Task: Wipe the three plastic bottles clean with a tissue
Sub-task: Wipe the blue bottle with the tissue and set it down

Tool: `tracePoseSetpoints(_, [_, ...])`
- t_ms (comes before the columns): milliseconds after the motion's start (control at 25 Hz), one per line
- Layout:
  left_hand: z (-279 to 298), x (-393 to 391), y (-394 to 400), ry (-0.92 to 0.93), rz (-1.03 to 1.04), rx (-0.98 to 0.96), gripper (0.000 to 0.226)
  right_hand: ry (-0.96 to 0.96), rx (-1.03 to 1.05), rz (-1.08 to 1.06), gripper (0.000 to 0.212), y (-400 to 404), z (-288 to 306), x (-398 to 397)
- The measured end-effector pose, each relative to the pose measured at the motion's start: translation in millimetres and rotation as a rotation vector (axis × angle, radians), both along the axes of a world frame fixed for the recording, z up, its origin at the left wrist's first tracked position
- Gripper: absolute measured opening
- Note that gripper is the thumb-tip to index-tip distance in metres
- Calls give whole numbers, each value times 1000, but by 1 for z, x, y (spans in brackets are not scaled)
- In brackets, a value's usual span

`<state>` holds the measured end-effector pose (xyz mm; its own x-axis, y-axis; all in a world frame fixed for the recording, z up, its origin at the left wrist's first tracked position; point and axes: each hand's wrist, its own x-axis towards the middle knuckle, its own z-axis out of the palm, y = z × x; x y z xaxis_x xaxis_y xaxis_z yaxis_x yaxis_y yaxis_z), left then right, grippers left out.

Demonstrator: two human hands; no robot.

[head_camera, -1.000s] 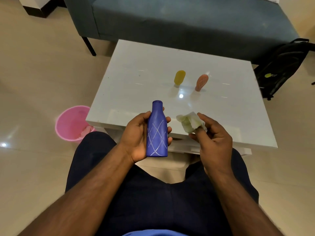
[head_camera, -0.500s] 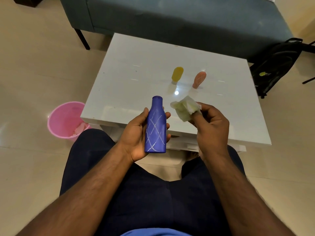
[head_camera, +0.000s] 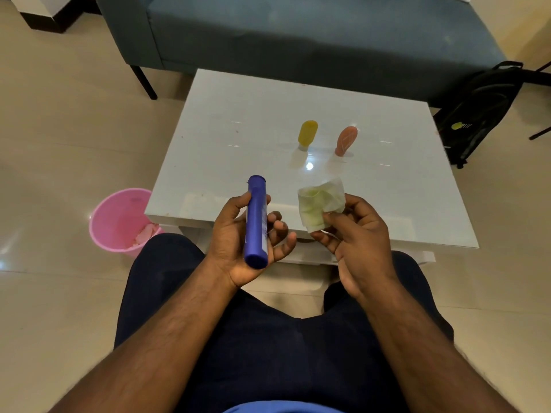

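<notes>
My left hand [head_camera: 238, 236] holds a blue plastic bottle [head_camera: 255, 220] above the near edge of the white table [head_camera: 226, 150], its narrow side towards me and its neck pointing away. My right hand [head_camera: 354, 234] pinches a crumpled, greenish-stained white tissue [head_camera: 320, 205] just to the right of the bottle, not touching it. A yellow bottle [head_camera: 307, 135] and an orange-pink bottle [head_camera: 346, 141] stand side by side farther back on the table.
A pink waste bin [head_camera: 119, 222] with crumpled paper inside stands on the floor left of the table. A teal sofa [head_camera: 298, 34] runs behind the table. A black backpack [head_camera: 477, 111] leans at the right. My dark-trousered legs are below the hands.
The blue bottle has turned in my left hand from its patterned broad face to its narrow side. The tissue has opened out a little in my right hand.
</notes>
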<state>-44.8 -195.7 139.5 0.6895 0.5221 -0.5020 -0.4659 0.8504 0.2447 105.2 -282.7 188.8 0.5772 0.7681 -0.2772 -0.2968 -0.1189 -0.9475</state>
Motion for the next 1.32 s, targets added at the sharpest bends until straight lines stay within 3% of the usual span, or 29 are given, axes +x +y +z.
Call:
tracePoseSetpoints(280, [-6,-2,2,-45,-53,26,51,-196,2,-13,12,5,1,-1])
tracePoseSetpoints(400, [-8,0,3,1,-78,44,48,-567,25,37,10,16,3,0])
tracePoseSetpoints(480, [-9,2,3,45,-95,72,44,-836,64,153,22,26,6,-6])
tracePoseSetpoints(560, [-10,4,2,75,-110,107,46,-973,79,290,32,31,5,-13])
tracePoseSetpoints(720, [-10,5,1,149,-76,117,53,-1015,6,512,35,19,-7,-20])
tracePoseSetpoints(840, [-18,7,4,238,-45,161,46,-1159,-49,598,37,-3,-18,-26])
tracePoseSetpoints(920, [-21,8,4,299,-32,201,51,-1201,-69,582,36,-12,-22,-27])
tracePoseSetpoints(1120, [-17,9,0,256,-86,261,57,-1107,-106,439,35,-6,-20,-23])
tracePoseSetpoints(1320, [-20,8,-2,299,-97,247,63,-1347,19,476,28,3,-22,-37])
